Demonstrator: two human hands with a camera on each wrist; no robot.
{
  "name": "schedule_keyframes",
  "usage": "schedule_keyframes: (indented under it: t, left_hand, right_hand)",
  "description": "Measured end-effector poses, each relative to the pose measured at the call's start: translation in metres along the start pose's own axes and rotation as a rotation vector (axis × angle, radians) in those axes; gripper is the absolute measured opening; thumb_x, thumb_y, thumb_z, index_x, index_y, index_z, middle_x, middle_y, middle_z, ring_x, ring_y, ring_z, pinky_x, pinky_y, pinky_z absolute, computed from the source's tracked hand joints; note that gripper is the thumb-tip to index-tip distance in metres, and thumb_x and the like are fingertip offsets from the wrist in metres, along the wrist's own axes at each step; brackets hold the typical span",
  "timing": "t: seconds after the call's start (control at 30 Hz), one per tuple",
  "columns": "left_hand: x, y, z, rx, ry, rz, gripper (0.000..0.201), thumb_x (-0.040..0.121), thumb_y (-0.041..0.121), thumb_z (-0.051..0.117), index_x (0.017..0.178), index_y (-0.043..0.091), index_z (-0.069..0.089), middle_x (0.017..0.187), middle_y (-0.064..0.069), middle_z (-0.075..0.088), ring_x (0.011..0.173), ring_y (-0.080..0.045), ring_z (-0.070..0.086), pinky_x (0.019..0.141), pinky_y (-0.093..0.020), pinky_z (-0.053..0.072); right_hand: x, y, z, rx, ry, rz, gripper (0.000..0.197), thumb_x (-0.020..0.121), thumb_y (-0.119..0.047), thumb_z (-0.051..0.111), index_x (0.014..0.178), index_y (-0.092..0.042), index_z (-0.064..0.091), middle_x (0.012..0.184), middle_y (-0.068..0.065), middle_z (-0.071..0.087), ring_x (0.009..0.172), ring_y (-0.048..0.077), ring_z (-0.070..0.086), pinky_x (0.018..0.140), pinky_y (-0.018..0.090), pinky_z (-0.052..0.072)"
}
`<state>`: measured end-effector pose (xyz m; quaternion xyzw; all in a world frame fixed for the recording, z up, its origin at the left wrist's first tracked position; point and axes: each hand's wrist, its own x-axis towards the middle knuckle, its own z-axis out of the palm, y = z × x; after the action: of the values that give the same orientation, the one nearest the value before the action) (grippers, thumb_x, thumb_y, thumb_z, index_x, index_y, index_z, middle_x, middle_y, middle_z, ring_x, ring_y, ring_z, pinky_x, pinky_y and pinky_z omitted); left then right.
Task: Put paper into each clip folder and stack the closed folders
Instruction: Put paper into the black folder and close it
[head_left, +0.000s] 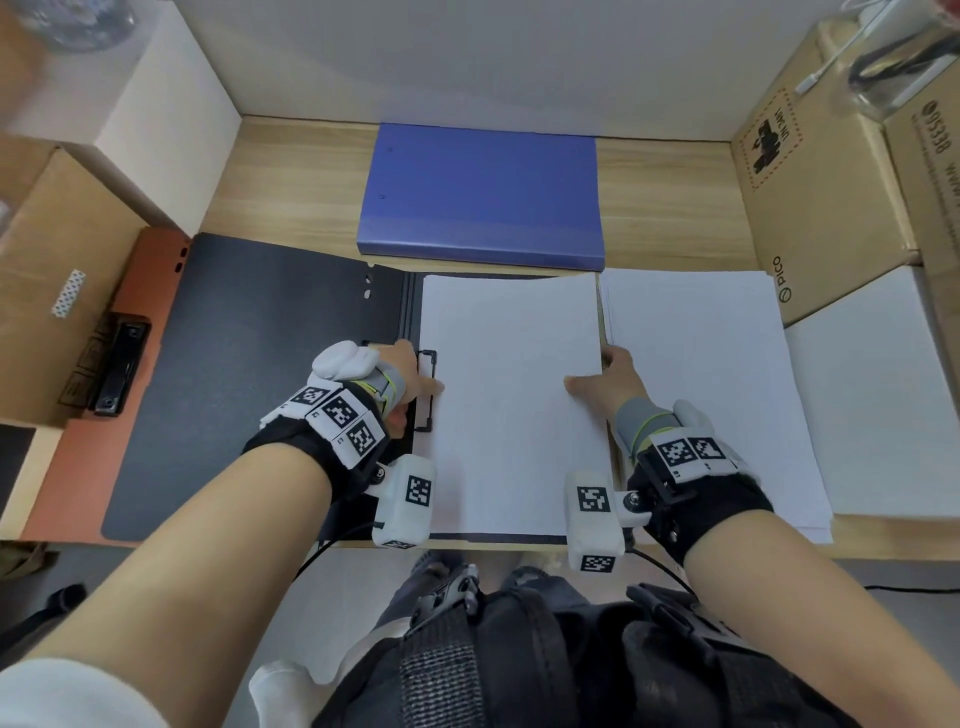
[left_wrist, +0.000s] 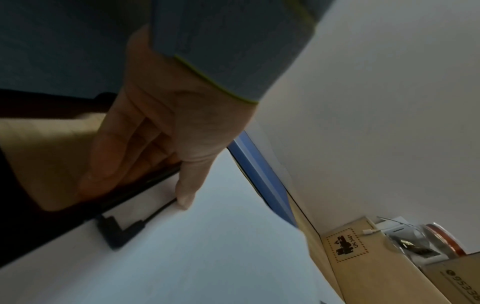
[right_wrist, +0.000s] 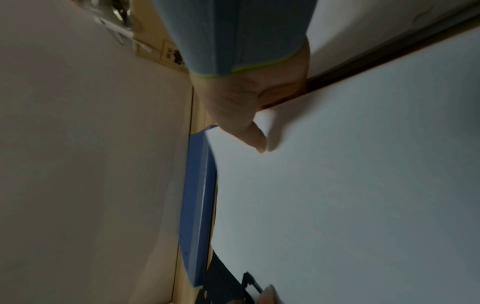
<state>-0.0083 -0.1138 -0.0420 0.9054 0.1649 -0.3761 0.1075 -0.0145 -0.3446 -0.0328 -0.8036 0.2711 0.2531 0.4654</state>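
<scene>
An open black clip folder (head_left: 249, 364) lies on the desk with a sheaf of white paper (head_left: 511, 405) on its right half. My left hand (head_left: 415, 382) is at the paper's left edge, by the black wire clip (head_left: 427, 415). Its thumb presses on the sheet (left_wrist: 207, 257) there, and its fingers (left_wrist: 116, 164) lie fairly straight along the clip's black bar. My right hand (head_left: 597, 376) pinches the paper's right edge (right_wrist: 337, 195), thumb on top and fingers tucked under. A closed blue folder (head_left: 483, 192) lies flat behind them.
A loose pile of white paper (head_left: 701, 389) sits to the right of the black folder. An orange folder (head_left: 145, 291) with its own black clip (head_left: 117, 364) lies under the black cover at left. Cardboard boxes (head_left: 810, 197) flank both sides, and a white wall closes the back.
</scene>
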Motion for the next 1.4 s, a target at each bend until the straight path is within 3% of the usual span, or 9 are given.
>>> schedule_keyframes:
  t: [0.23,0.4,0.53,0.73,0.9,1.03,1.23,1.33,1.4]
  left_hand:
    - [-0.008,-0.023,-0.022,-0.458,0.209,0.027,0.036,0.094,0.038,0.048,0.114,0.007,0.051,0.115,-0.013,0.063,0.106,-0.033,0.060,0.089,-0.035,0.047]
    - [-0.009,-0.077,-0.053,-0.540,0.499,-0.021,0.049,0.092,0.030,0.055,0.133,0.005,0.043,0.138,-0.017,0.044,0.127,-0.034,0.044,0.103,-0.037,0.036]
    - [-0.009,-0.124,-0.064,-0.455,0.599,-0.194,0.064,0.089,0.034,0.058,0.142,0.009,0.031,0.148,-0.017,0.027,0.136,-0.035,0.028,0.111,-0.041,0.024]
    - [-0.005,-0.157,-0.068,-0.526,0.515,-0.301,0.073,0.083,0.035,0.063,0.141,0.007,0.029,0.144,-0.018,0.032,0.135,-0.035,0.031,0.113,-0.038,0.025]
    - [-0.007,-0.170,-0.084,-0.510,0.422,-0.276,0.068,0.084,0.028,0.063,0.140,0.005,0.031,0.143,-0.016,0.037,0.132,-0.036,0.038,0.108,-0.038,0.032]
    - [-0.020,-0.170,-0.111,-0.373,0.320,-0.154,0.047,0.086,0.021,0.063,0.126,-0.001,0.053,0.127,-0.019,0.057,0.115,-0.036,0.055,0.093,-0.035,0.044]
    - [-0.065,-0.149,-0.162,-0.161,0.363,0.001,0.043,0.084,0.015,0.066,0.124,0.003,0.055,0.123,-0.016,0.060,0.112,-0.034,0.058,0.095,-0.038,0.049]
    - [-0.087,-0.126,-0.174,-0.386,0.313,0.135,0.050,0.083,0.001,0.065,0.128,0.014,0.050,0.119,-0.015,0.060,0.101,-0.032,0.062,0.090,-0.039,0.053]
    - [-0.101,-0.108,-0.177,-0.623,0.229,0.240,0.053,0.082,-0.008,0.062,0.128,0.015,0.048,0.102,-0.015,0.060,0.081,-0.026,0.063,0.072,-0.034,0.060]
  right_hand:
    - [-0.008,-0.040,0.017,-0.054,0.061,-0.170,0.070,0.084,-0.016,0.065,0.143,-0.016,0.027,0.146,0.013,0.023,0.134,0.029,0.034,0.108,0.038,0.032]
    - [-0.029,-0.075,0.069,0.102,-0.229,-0.180,0.054,0.089,-0.012,0.059,0.138,-0.011,0.036,0.143,0.015,0.037,0.117,0.024,0.045,0.091,0.029,0.039]
    - [-0.048,-0.088,0.111,0.246,-0.430,-0.048,0.048,0.091,-0.011,0.054,0.137,-0.013,0.039,0.139,0.011,0.044,0.114,0.021,0.045,0.096,0.036,0.044]
    - [-0.063,-0.094,0.154,0.173,-0.528,0.036,0.059,0.093,-0.014,0.052,0.146,-0.017,0.026,0.137,0.008,0.040,0.121,0.024,0.043,0.106,0.044,0.038]
    - [-0.072,-0.097,0.178,0.181,-0.481,0.057,0.059,0.088,-0.017,0.060,0.141,-0.022,0.035,0.142,0.007,0.035,0.101,0.021,0.049,0.079,0.036,0.046]
    - [-0.075,-0.100,0.180,0.159,-0.462,0.038,0.061,0.087,-0.020,0.060,0.141,-0.024,0.034,0.141,0.009,0.038,0.103,0.023,0.052,0.082,0.034,0.049]
    - [-0.084,-0.118,0.166,0.142,-0.509,-0.009,0.062,0.091,-0.021,0.057,0.145,-0.020,0.027,0.144,0.012,0.035,0.111,0.029,0.049,0.098,0.043,0.045]
    - [-0.094,-0.130,0.153,0.130,-0.538,-0.068,0.061,0.090,-0.027,0.058,0.144,-0.019,0.031,0.120,0.005,0.047,0.094,0.024,0.048,0.074,0.034,0.049]
    - [-0.100,-0.143,0.140,0.143,-0.565,-0.117,0.057,0.090,-0.032,0.056,0.141,-0.018,0.036,0.136,0.010,0.042,0.120,0.032,0.045,0.091,0.045,0.045]
